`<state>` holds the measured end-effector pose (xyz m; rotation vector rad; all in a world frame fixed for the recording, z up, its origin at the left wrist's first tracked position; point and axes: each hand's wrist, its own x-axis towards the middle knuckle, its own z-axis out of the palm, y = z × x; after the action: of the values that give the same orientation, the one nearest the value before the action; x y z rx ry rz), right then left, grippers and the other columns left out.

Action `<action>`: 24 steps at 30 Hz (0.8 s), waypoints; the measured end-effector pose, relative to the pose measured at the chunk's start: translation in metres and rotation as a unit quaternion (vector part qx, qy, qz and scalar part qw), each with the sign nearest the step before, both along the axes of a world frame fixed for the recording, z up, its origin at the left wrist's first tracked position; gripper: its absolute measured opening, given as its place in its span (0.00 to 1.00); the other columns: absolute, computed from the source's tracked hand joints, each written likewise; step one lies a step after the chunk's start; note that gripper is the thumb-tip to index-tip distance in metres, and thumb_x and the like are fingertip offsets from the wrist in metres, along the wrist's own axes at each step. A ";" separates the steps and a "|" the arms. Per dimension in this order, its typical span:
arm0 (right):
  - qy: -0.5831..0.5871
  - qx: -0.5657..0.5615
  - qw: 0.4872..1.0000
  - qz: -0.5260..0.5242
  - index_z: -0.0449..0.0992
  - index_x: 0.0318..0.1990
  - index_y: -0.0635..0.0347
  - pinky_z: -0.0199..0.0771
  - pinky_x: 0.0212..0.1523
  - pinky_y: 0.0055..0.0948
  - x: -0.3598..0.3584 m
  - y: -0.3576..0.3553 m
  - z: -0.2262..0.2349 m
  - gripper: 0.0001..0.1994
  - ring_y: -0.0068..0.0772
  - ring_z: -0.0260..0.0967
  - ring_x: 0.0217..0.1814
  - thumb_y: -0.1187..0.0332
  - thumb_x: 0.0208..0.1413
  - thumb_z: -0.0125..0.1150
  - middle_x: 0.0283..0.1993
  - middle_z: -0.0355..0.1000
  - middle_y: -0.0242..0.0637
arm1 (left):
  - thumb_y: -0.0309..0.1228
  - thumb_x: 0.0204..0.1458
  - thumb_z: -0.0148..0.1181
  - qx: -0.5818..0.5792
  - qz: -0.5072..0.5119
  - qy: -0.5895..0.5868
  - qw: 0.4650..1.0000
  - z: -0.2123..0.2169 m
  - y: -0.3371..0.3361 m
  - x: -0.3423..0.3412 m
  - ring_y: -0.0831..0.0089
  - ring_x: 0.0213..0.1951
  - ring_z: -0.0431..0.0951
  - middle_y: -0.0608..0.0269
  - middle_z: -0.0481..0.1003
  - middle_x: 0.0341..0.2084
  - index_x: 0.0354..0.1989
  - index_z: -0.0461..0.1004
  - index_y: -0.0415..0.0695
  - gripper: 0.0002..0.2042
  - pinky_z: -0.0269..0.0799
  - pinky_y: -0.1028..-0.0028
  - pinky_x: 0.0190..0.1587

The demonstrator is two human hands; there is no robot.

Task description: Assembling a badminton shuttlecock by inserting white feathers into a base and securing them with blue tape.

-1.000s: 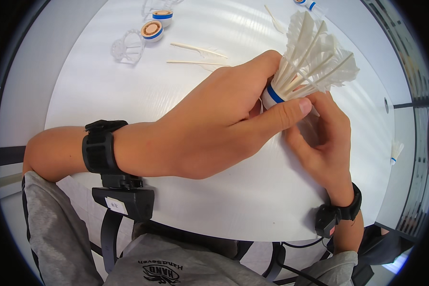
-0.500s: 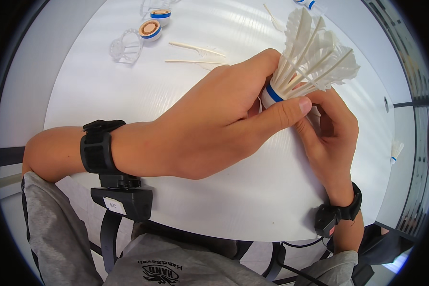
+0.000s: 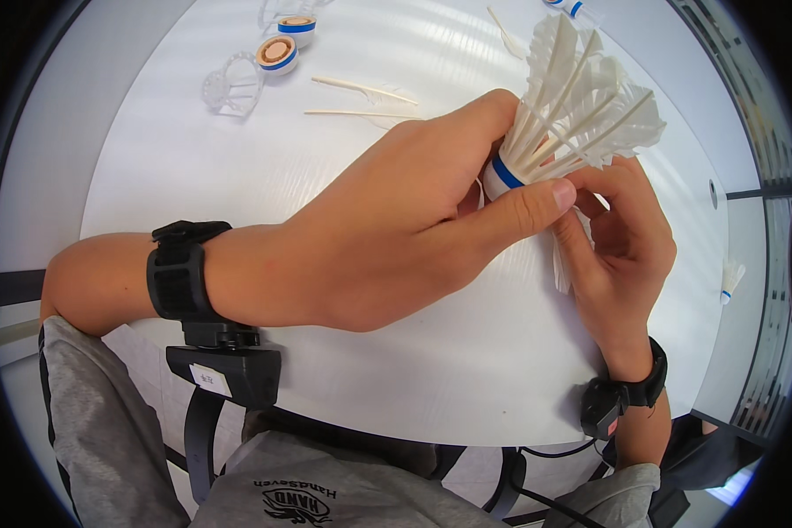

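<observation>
My left hand (image 3: 414, 207) is closed round the white cork base of a feather shuttlecock (image 3: 572, 97), which has a blue band. Its feathers point up and away to the right, spread in a cone. Beside the base, my right hand (image 3: 620, 233) is closed in a pinch between thumb and fingers. From under its thumb hangs the vane of a loose white feather (image 3: 561, 268); its upper end is hidden by the hands.
On the white table (image 3: 396, 378), at the far left, lie two cork bases (image 3: 277, 55) with blue bands and a clear plastic skirt (image 3: 234, 85). Loose feathers (image 3: 365, 89) lie beyond my left hand. Another shuttlecock (image 3: 732, 282) is at the right edge.
My right hand has shifted slightly right and away from the shuttlecock, and the loose feather now shows below its thumb. My left hand and the shuttlecock have stayed almost still.
</observation>
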<state>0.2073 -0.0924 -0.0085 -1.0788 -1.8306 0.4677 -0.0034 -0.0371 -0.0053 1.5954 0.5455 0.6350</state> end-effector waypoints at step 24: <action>-0.010 -0.064 0.998 0.010 0.80 0.48 0.74 0.81 0.52 0.32 0.011 -0.005 0.000 0.18 0.35 0.72 0.56 0.88 0.47 0.71 0.55 0.66 0.43 | 0.34 0.68 0.55 -0.014 -0.004 0.014 1.000 0.002 0.000 0.002 0.77 0.53 0.73 0.58 0.73 0.53 0.65 0.62 0.33 0.23 0.69 0.75 0.57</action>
<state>0.2181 -0.0976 -0.0081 -1.1547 -1.8503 0.5948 -0.0018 -0.0368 -0.0036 1.5821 0.5663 0.5972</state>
